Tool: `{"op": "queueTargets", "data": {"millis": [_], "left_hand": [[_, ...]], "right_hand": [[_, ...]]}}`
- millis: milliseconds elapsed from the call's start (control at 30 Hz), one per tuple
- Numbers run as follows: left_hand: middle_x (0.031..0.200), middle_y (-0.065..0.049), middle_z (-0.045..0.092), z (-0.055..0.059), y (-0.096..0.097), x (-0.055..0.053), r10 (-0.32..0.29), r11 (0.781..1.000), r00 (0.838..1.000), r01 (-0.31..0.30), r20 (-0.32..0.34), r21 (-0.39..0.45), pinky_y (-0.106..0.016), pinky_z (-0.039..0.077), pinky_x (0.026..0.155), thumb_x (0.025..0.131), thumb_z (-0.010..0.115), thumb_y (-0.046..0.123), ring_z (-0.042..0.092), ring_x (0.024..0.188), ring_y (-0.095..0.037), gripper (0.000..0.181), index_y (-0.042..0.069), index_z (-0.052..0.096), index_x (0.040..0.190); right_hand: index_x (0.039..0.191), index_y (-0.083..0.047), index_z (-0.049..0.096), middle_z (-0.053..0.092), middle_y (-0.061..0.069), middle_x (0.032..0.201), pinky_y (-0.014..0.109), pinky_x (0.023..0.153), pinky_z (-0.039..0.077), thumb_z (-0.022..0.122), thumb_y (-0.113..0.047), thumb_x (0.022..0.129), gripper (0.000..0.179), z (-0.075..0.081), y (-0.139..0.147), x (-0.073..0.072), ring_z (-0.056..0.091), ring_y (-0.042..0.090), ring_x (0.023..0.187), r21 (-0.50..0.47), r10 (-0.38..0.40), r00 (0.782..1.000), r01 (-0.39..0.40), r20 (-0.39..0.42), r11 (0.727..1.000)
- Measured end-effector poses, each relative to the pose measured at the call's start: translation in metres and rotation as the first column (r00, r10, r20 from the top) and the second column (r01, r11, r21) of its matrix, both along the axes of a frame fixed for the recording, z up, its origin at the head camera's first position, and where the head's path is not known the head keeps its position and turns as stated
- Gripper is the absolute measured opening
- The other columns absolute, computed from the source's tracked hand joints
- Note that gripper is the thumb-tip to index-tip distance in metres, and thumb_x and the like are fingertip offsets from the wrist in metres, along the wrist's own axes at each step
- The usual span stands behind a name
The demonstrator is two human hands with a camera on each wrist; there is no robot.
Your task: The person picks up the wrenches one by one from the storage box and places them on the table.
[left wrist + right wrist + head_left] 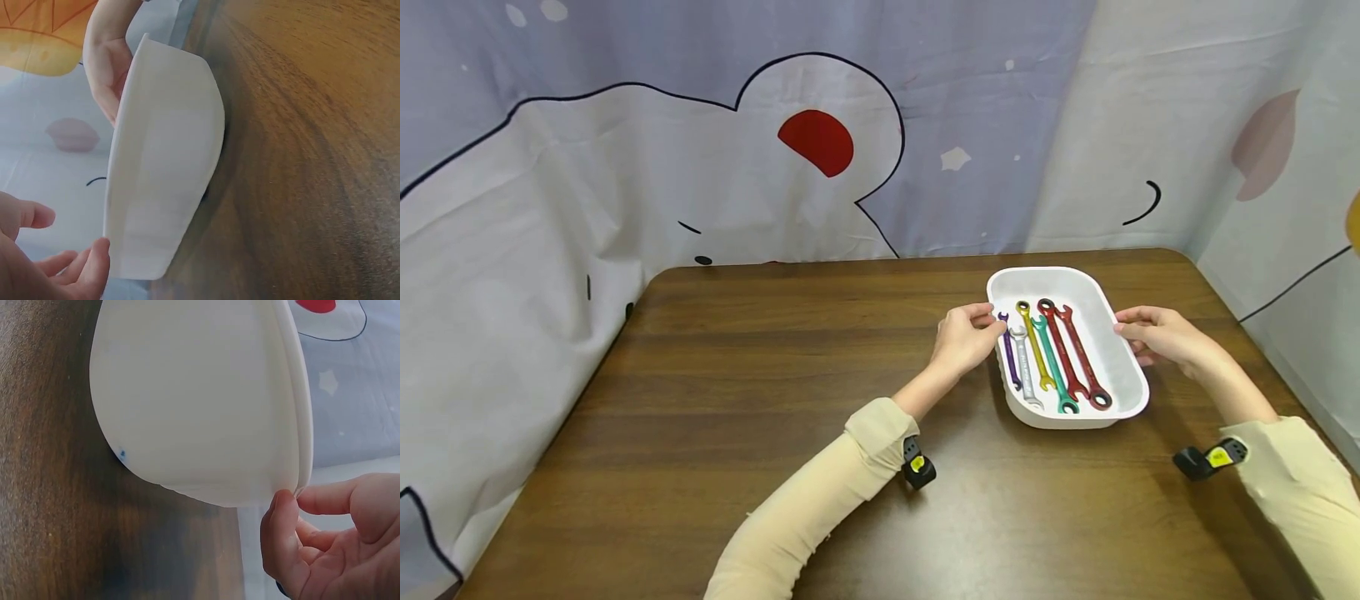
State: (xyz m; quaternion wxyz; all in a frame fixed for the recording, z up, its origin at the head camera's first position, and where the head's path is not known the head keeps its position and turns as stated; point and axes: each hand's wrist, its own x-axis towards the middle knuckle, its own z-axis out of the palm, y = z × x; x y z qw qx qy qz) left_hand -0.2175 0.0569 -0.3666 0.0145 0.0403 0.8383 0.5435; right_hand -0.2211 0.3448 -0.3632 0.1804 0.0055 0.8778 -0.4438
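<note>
A white plastic tray [1123,379] is at the right side of the table, with several combination wrenches lying side by side in it. From left to right these are a purple wrench [1009,354], a silver wrench [1022,367], a yellow wrench [1036,346], a green wrench [1054,367] and two red wrenches [1081,354]. My left hand [966,340] is at the tray's left rim. In the left wrist view its fingertips [99,259] touch the rim, while the thumb stands apart. With thumb and fingers, my right hand [1165,337] pinches the right rim.
The brown wooden table [760,400] extends left and forward of the tray. Behind it hangs a printed curtain [700,183], which continues along the right side. A black wrist camera [917,467] is strapped at the left sleeve, another wrist camera [1210,458] at the right.
</note>
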Motion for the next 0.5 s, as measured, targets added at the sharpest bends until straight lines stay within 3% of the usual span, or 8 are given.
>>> {"op": "queueTargets", "data": {"millis": [167, 500], "left_hand": [[0.100, -0.004, 0.075, 0.008, 0.002, 0.002, 0.001, 1.000, 1.000, -0.001, -0.013, 0.026, -0.020, 0.052, 0.075, 0.084, 0.067, 0.020, 0.071, 0.091, -0.014, 0.035, 0.010, 0.069, 0.118], [0.097, -0.003, 0.075, 0.014, 0.008, 0.004, -0.025, 0.999, 1.000, 0.025, 0.005, 0.033, -0.014, 0.049, 0.071, 0.083, 0.069, 0.020, 0.069, 0.091, -0.011, 0.035, 0.010, 0.071, 0.116]], "right_hand": [[0.138, 0.015, 0.027, 0.056, -0.011, 0.084, 0.023, 0.066, 0.057, 0.046, -0.022, 0.101, 0.055, -0.001, 0.002, -0.001, 0.056, 0.000, 0.073, -0.010, 0.013, 1.000, -0.013, 0.002, 1.000], [0.138, 0.015, 0.028, 0.057, -0.012, 0.084, 0.023, 0.065, 0.057, 0.046, -0.023, 0.101, 0.056, -0.001, 0.001, 0.001, 0.056, 0.000, 0.073, -0.010, 0.015, 1.000, -0.015, -0.011, 1.000]]}}
